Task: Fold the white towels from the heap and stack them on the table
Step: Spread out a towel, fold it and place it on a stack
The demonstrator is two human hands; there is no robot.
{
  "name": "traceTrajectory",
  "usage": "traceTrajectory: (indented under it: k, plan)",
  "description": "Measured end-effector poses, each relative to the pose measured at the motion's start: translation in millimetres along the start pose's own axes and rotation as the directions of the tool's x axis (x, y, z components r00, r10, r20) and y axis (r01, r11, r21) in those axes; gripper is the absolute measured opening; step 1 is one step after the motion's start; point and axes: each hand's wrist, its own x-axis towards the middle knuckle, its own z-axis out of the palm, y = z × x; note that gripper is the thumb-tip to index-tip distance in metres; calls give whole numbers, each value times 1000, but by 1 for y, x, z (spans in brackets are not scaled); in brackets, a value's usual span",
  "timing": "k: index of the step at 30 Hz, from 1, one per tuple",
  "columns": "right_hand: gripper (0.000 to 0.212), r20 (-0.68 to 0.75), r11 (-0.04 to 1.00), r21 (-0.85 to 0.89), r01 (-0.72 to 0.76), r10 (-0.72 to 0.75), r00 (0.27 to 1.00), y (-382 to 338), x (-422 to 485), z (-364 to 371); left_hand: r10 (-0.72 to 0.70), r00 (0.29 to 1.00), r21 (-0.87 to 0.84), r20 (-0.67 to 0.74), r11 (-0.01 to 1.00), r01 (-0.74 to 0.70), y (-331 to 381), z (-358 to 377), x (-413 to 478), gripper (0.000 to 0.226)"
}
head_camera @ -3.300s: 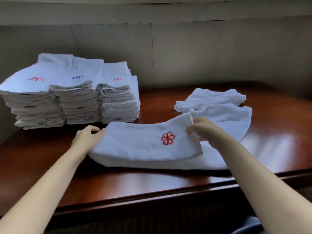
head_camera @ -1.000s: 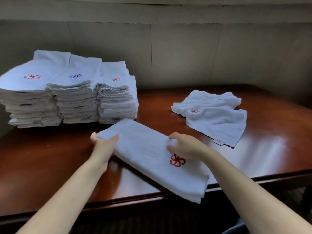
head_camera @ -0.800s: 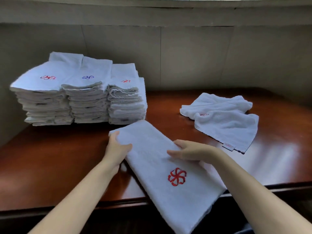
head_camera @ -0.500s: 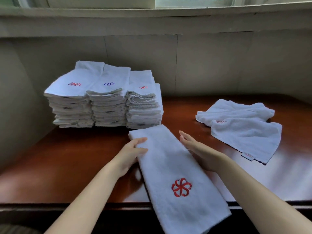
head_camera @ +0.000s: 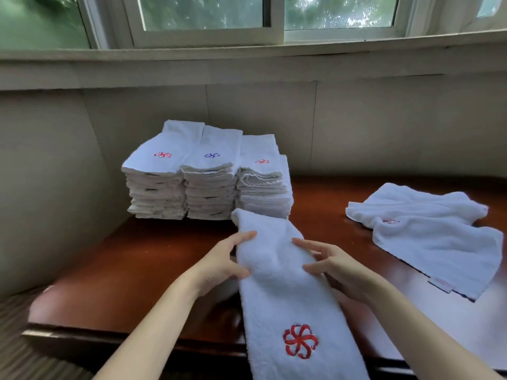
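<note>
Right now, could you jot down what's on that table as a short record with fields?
surface: dark red-brown wooden table
in hand: long folded white towel with red flower emblem, near end hanging over the table's front edge
left hand: grips its left edge
right hand: fingers spread at its right edge
done: three stacks of folded white towels, back left
waiting: loose white towels, right

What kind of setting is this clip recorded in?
Probably a hotel or laundry room, though that is a guess. Three stacks of folded towels with embroidered logos stand on a polished wooden table under a sliding window, with more unfolded towels waiting at the right.
</note>
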Motion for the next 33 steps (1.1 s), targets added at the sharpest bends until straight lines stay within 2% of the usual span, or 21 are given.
traceTrajectory:
  k: [3, 8, 12, 15, 17, 18, 20, 22, 23, 24, 26, 28, 29, 31, 32, 33]
  plan:
    - [64, -26, 994, 41, 101, -100, 995, -18, -7, 12, 95, 995, 20, -12, 995, -95, 30, -12, -13, 81]
    - [67, -76, 962, 68, 266, -260, 962, -86, -15, 15, 164, 986, -30, 9, 986, -163, 96, -38, -20, 81]
    - [60, -154, 916, 92, 391, -375, 914, -167, 16, -4, 255, 967, 31, -11, 967, -254, 165, -71, 31, 74]
    - [57, -274, 899, 113, 423, -381, 883, -233, 85, -30, 309, 940, 18, -141, 951, -310, 214, -101, 110, 74]
    - [54, -333, 905, 90, 416, -366, 869, -259, 145, -44, 260, 922, -7, -287, 962, -273, 227, -117, 169, 72]
    - [51, -336, 929, 80, 362, -317, 887, -258, 174, -49, 185, 925, 1, -333, 981, -195, 220, -121, 192, 69]
    - [47, -260, 985, 45, 169, -151, 954, -234, 231, -56, -10, 957, 70, -291, 997, 32, 190, -125, 234, 50]
    - [47, -251, 999, -43, 5, -16, 968, -197, 275, -60, -169, 959, 251, -229, 941, 226, 158, -125, 262, 23]
    - [47, -267, 998, -61, -23, 6, 964, -182, 294, -65, -196, 945, 343, -261, 897, 280, 145, -127, 278, 27]
    - [41, -278, 999, -44, -12, 0, 960, -172, 309, -70, -171, 939, 431, -299, 854, 292, 139, -129, 287, 41]
    - [18, -248, 994, 72, 80, -60, 967, -163, 332, -81, -97, 950, 523, -296, 816, 246, 133, -133, 304, 64]
    - [4, -254, 979, 147, 142, -101, 962, -164, 347, -88, -93, 962, 507, -255, 835, 215, 133, -136, 316, 69]
    - [14, -248, 979, 130, 157, -121, 961, -166, 353, -89, -101, 967, 484, -234, 850, 206, 133, -135, 317, 63]
    - [46, -297, 984, 32, 174, -157, 942, -172, 366, -89, -102, 971, 447, -217, 873, 192, 133, -130, 321, 24]
    - [51, -357, 980, -10, 200, -190, 915, -176, 371, -89, -72, 972, 451, -224, 876, 169, 130, -128, 325, 22]
    - [53, -420, 971, -55, 231, -232, 877, -180, 374, -89, -49, 967, 444, -251, 882, 160, 130, -124, 325, 29]
